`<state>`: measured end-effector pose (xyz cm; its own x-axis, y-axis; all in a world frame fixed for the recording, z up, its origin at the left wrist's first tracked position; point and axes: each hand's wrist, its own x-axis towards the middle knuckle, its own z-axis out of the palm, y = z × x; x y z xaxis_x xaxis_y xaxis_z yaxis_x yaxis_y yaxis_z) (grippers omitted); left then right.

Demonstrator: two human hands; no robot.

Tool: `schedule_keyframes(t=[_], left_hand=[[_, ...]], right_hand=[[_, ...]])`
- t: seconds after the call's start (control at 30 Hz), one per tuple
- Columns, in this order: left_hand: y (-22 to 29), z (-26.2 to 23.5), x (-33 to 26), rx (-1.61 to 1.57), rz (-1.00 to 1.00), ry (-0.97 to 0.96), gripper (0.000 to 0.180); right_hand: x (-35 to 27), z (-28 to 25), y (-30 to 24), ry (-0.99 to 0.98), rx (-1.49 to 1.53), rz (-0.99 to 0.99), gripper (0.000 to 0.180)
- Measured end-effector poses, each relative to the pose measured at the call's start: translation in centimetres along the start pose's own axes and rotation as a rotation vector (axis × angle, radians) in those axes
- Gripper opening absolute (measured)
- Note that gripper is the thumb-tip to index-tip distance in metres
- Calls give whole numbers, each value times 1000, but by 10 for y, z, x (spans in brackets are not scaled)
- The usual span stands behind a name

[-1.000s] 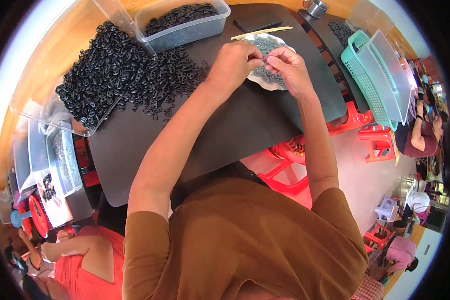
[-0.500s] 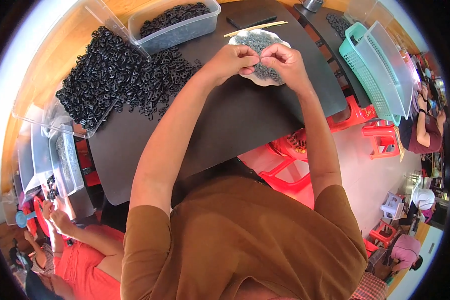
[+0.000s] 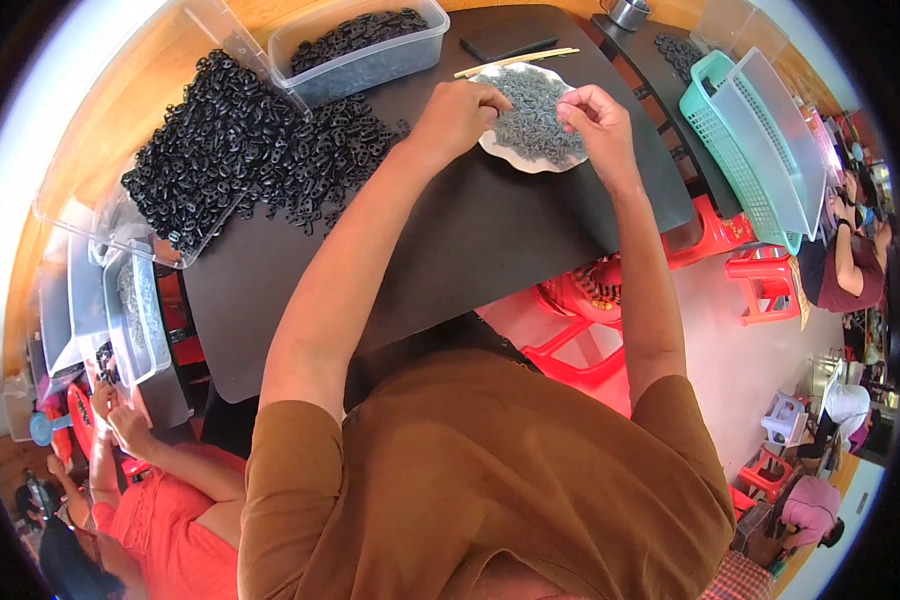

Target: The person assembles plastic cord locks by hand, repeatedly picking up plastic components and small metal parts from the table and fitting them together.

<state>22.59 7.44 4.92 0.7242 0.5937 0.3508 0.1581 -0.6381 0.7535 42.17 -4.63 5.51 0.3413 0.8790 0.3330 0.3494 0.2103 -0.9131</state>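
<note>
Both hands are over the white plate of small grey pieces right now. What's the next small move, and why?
Probably a pinch: the left hand and right hand sit at opposite edges of the white plate, fingers curled over the grey pieces, and whether either already holds one is too small to tell. Lowering the right fingers to pick one piece seems the likely next move.

My left hand (image 3: pixel 460 115) curls over the near rim of the white plate (image 3: pixel 518 160), and my fingertips hide whatever it pinches; the right hand (image 3: pixel 595 115) covers the plate's far side the same way. The small grey pieces (image 3: pixel 535 115) heaped there are too fine to make out singly, perhaps little metal parts. My own torso blocks the worktop's (image 3: pixel 470 250) near edge, and the clear tubs (image 3: pixel 120 310) at my left blur toward the rim.
</note>
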Motion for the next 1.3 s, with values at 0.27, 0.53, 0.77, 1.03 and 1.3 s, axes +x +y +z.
schedule_keyframes(t=[0.27, 0.53, 0.77, 1.03, 1.3], left_hand=[[-6, -42, -76, -849, -387, 139, 14], [-28, -69, -131, -856, -413, 309, 13], [-40, -70, -143, -726, -414, 371, 13], [-37, -71, -142, -599, -393, 369, 17], [-34, -72, -142, -623, -391, 358, 15]], right_hand=[[-7, 71, -29, -229, 171, 19, 5], [2, 154, -37, -500, 127, 18, 6], [-1, 174, -29, -522, 177, 95, 6], [-2, 177, -28, -538, 170, 98, 7], [-2, 177, -28, -557, 158, 62, 6]])
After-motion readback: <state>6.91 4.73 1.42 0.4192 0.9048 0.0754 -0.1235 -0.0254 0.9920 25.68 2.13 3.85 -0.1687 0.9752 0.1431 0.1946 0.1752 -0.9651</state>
